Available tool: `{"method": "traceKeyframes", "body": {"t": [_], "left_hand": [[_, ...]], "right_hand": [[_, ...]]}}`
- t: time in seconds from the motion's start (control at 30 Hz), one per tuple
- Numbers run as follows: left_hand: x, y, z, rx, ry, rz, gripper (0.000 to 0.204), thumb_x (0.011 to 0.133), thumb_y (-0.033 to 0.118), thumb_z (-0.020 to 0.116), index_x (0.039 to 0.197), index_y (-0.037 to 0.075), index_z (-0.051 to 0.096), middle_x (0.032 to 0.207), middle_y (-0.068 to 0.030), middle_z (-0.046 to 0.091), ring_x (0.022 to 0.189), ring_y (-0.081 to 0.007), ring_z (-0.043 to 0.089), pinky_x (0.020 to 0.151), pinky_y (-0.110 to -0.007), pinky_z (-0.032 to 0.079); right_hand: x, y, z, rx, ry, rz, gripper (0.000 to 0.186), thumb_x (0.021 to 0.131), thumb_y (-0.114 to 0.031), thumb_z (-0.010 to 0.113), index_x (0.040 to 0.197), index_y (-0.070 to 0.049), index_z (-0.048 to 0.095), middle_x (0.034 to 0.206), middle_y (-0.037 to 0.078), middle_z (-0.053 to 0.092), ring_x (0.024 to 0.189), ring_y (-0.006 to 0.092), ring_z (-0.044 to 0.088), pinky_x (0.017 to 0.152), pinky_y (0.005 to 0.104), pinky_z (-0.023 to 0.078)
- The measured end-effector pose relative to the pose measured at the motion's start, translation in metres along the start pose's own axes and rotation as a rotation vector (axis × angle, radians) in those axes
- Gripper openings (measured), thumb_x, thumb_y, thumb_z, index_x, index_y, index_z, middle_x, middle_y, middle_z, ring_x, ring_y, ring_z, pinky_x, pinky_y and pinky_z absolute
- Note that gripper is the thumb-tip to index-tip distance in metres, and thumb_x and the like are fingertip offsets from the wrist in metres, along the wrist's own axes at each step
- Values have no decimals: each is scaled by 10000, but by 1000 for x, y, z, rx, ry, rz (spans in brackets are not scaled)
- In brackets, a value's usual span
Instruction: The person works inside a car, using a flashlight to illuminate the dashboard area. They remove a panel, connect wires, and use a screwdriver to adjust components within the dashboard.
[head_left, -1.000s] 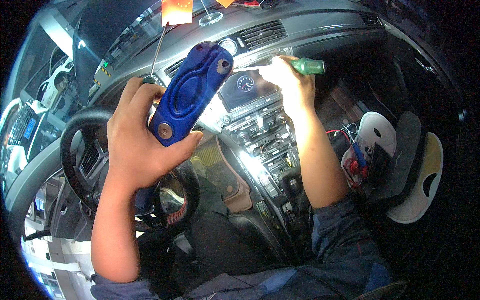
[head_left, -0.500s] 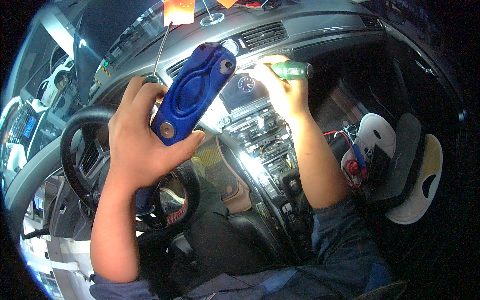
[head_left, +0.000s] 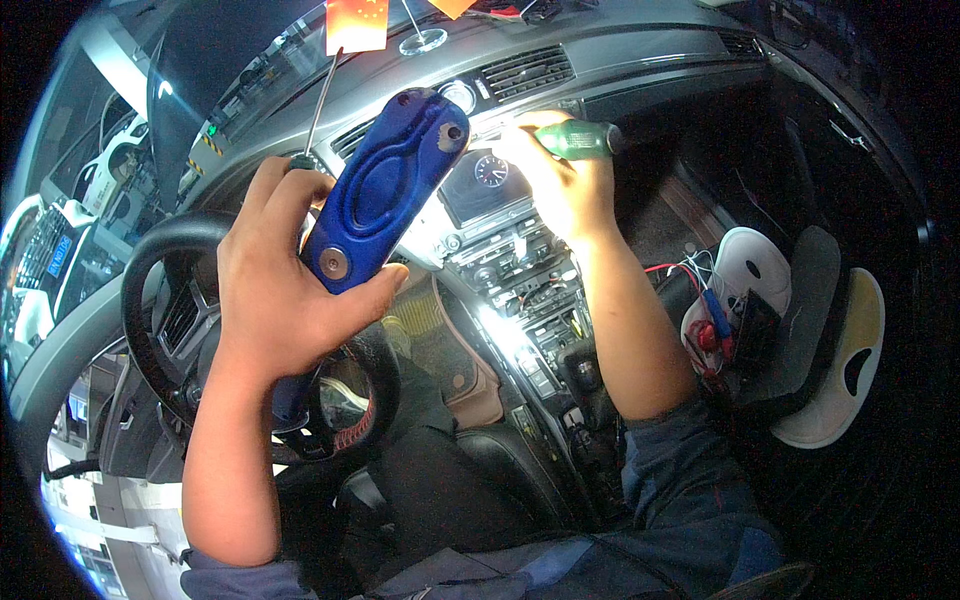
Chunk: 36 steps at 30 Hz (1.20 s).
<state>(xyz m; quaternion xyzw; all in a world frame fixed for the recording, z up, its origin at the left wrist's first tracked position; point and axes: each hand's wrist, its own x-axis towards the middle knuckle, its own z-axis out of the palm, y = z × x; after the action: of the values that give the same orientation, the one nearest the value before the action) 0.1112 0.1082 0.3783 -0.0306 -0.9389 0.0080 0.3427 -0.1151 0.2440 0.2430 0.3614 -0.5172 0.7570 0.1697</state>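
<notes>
I sit in a car's driver seat. My left hand (head_left: 280,290) grips a blue work lamp (head_left: 385,190), raised over the steering wheel (head_left: 150,300) and shining onto the centre console (head_left: 500,260). The same hand also pinches a thin screwdriver shaft (head_left: 320,100) that points up toward the windscreen. My right hand (head_left: 560,190) is closed on a green-handled screwdriver (head_left: 580,140), held against the upper dashboard beside the small screen (head_left: 485,180) and below the air vents (head_left: 525,70).
On the passenger side lie a white part (head_left: 755,265), red and blue wires (head_left: 700,320), and a grey and cream trim panel (head_left: 830,330). The gear lever area (head_left: 580,370) sits below the console. Red flags (head_left: 355,22) stand on the dashboard top.
The green screwdriver handle has shifted a little to the left with my right hand. The blue lamp stays almost where it was.
</notes>
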Motion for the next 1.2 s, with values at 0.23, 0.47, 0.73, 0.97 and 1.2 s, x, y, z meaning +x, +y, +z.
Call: {"method": "traceKeyframes", "body": {"t": [0.23, 0.47, 0.73, 0.97, 1.2], "left_hand": [[-2, -1, -1, -37, -79, -76, 659, 630, 328, 890, 1107, -10, 586, 1033, -139, 537, 929, -293, 586, 874, -353, 492], [0, 0, 1, -26, -4, -12, 592, 638, 361, 895, 1041, 17, 630, 969, -145, 591, 867, -354, 665, 760, -424, 535], [0, -1, 0, -22, -11, -26, 585, 640, 377, 893, 1021, 17, 635, 966, -144, 589, 862, -363, 661, 752, -432, 531], [0, 2, 0, 2, -18, -36, 590, 625, 365, 894, 1028, 32, 621, 983, -145, 588, 869, -372, 662, 745, -446, 523], [1, 6, -2, 18, -24, -48, 591, 623, 360, 891, 1039, 40, 620, 987, -143, 587, 861, -374, 662, 748, -452, 524]], "right_hand": [[4, -2, 4, -120, -39, 61, 172, 947, -201, 715, 968, -35, 753, 818, 117, 760, 749, 216, 747, 696, 356, 569], [9, -12, 8, -310, -117, -61, 122, 945, -144, 751, 977, -26, 754, 809, 91, 758, 703, 181, 725, 653, 311, 565], [-2, -30, 17, -293, -167, -226, 135, 943, -100, 758, 1052, -34, 715, 760, 55, 704, 661, 130, 671, 611, 287, 543], [-34, -20, 23, -220, -99, -406, 116, 905, -56, 733, 1002, -11, 689, 920, 117, 748, 825, 253, 763, 697, 353, 601], [-52, -1, 32, -195, -33, -295, 321, 827, -153, 824, 1102, -45, 697, 988, 143, 734, 856, 333, 744, 712, 397, 588]]}}
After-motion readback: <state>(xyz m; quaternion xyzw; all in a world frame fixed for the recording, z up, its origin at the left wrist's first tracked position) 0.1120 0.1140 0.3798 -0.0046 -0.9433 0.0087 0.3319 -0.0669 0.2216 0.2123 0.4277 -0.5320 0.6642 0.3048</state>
